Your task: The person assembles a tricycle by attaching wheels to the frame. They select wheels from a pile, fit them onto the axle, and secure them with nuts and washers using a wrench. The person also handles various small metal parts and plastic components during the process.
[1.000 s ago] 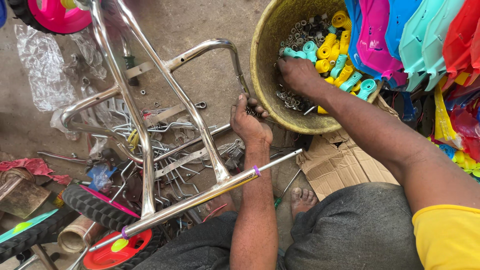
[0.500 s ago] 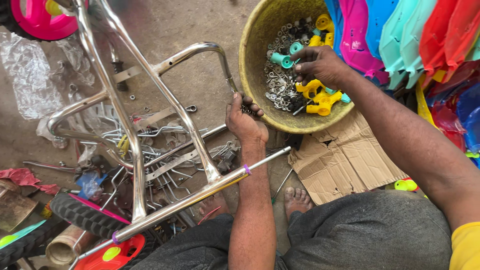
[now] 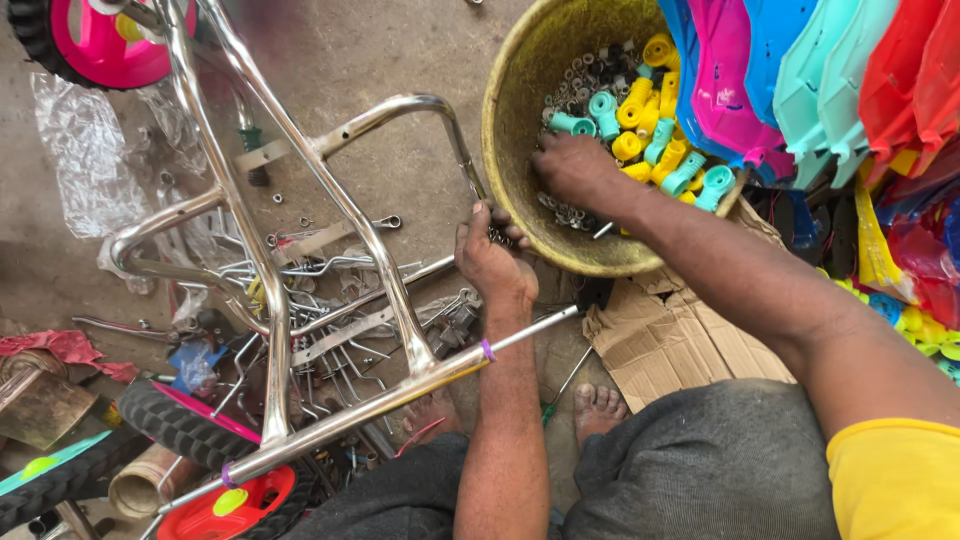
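Currently picking hardware | right hand [image 3: 575, 168] fingers down among loose fasteners in yellow basin [image 3: 515, 160], hold not visible | left hand [image 3: 490, 262] grip closed on chrome frame [image 3: 400, 300] tube beside basin | next: lift one fastener to frame.

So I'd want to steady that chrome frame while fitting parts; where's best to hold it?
Hold the chrome frame at the end of its curved top tube, beside the tub, coming from the sitter's side, as the left hand does: the bare tube sits within reach.

Flattened brown cardboard box [image 3: 665, 335] on ground below basin; clear plastic bag [image 3: 85, 160] left.
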